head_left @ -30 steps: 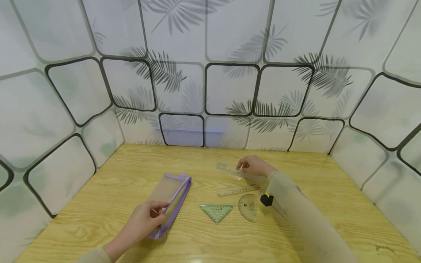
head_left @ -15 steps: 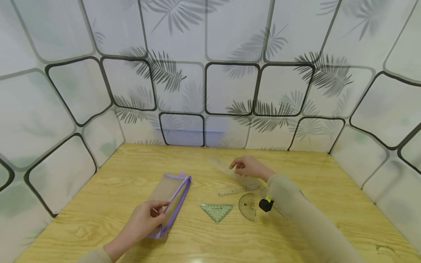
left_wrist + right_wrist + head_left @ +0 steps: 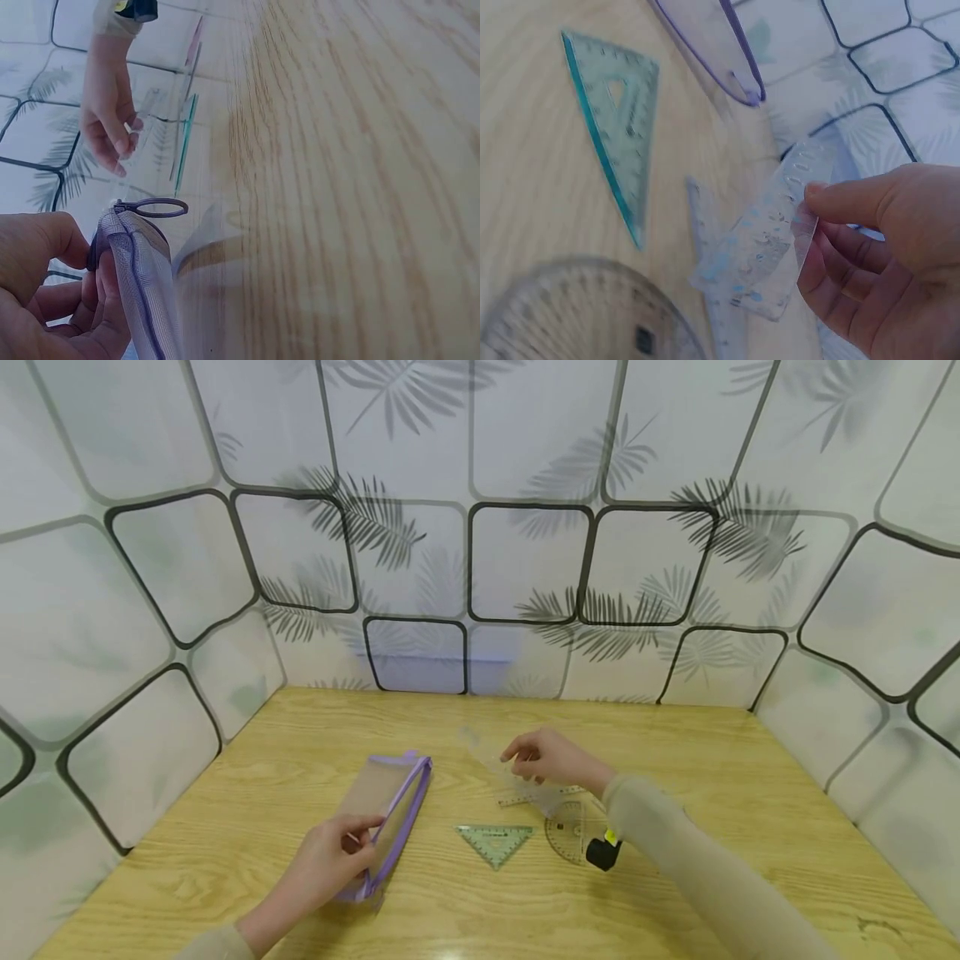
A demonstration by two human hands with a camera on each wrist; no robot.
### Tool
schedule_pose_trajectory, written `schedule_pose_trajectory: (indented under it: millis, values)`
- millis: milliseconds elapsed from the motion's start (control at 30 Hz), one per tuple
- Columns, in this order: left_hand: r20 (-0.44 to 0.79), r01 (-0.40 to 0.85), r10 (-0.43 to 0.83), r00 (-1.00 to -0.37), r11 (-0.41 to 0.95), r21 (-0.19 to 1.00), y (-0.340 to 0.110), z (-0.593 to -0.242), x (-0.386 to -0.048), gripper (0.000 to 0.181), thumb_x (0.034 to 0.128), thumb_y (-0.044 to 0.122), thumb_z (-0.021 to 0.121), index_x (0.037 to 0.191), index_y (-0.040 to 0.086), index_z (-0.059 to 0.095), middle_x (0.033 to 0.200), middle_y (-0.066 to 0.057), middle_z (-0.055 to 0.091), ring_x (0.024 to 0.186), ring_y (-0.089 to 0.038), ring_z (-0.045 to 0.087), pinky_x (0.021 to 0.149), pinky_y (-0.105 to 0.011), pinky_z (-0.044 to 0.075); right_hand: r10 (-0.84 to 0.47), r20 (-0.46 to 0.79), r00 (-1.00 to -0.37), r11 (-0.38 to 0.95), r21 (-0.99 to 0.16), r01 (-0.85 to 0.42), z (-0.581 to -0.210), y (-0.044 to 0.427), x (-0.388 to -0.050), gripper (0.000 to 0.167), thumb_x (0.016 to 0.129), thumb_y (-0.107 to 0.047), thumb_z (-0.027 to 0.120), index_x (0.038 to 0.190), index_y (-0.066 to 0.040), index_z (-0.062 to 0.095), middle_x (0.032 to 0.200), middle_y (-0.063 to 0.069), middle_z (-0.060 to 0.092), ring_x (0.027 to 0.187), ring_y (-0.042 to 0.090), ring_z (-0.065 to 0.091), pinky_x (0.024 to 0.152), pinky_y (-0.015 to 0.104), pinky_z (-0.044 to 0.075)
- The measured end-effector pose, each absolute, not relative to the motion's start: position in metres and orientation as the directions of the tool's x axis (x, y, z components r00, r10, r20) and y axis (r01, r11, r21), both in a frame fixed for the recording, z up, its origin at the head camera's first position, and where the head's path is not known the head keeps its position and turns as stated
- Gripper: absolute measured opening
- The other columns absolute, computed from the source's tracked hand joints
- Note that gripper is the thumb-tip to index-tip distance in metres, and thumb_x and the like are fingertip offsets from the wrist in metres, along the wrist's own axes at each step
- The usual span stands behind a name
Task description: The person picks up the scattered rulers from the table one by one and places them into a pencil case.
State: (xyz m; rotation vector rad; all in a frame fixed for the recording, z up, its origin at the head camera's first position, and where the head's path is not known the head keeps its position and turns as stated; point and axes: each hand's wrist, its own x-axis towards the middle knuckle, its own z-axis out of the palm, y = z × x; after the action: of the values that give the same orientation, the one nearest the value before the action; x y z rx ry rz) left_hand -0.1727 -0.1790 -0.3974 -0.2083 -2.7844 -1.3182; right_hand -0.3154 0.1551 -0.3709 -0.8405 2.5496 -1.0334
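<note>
My left hand point(image 3: 330, 853) pinches the near side of a purple-edged zip pouch point(image 3: 401, 827), whose mouth gapes a little. In the left wrist view the thumb and fingers grip the pouch point(image 3: 142, 285) beside its zip pull point(image 3: 154, 206). Between thumb and fingers, my right hand point(image 3: 555, 757) holds a clear plastic ruler point(image 3: 487, 758), blurred in the head view. The right wrist view shows this ruler point(image 3: 769, 232) with pale blue marks, raised over the table. Beneath it lies a narrow clear ruler point(image 3: 705, 225).
A green set square point(image 3: 495, 843) lies between the pouch and a clear round-edged protractor point(image 3: 564, 833). The black device point(image 3: 602, 853) sits at the right wrist. A patterned curtain point(image 3: 525, 560) stands behind the wooden table point(image 3: 465, 918).
The right hand has moved left and a little nearer, carrying the clear ruler towards the pouch. The left hand stays on the pouch, whose far end has shifted slightly left.
</note>
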Motion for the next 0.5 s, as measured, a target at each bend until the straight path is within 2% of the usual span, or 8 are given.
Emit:
schedule_pose_trajectory:
  millis: [133,500]
  values:
    - [0.104,0.142,0.098,-0.99,0.628,0.765,-0.179,-0.396,-0.173,0.043,0.0776,-0.002,0.061,0.119,-0.001,0.07,0.08,-0.001,0.057,0.066,-0.003,0.056,0.052,-0.016,0.05,-0.599,-0.043,-0.8,0.57,-0.725,-0.388,-0.37,0.148,-0.302,0.028,0.097,-0.01,0.059,0.123,-0.002,0.065,0.094,0.018,0.07,0.078,0.028,0.066,0.063,0.038,0.061]
    - [0.113,0.149,0.098,-0.989,0.621,0.769,-0.178,-0.395,-0.172,0.043,0.0773,-0.002,0.061,0.12,-0.003,0.069,0.079,-0.001,0.056,0.065,-0.002,0.055,0.051,-0.015,0.05,-0.573,-0.083,-0.815,0.566,-0.76,-0.32,-0.381,0.135,-0.279,0.024,0.096,-0.009,0.06,0.118,-0.006,0.068,0.09,0.008,0.069,0.071,0.016,0.062,0.06,0.032,0.06]
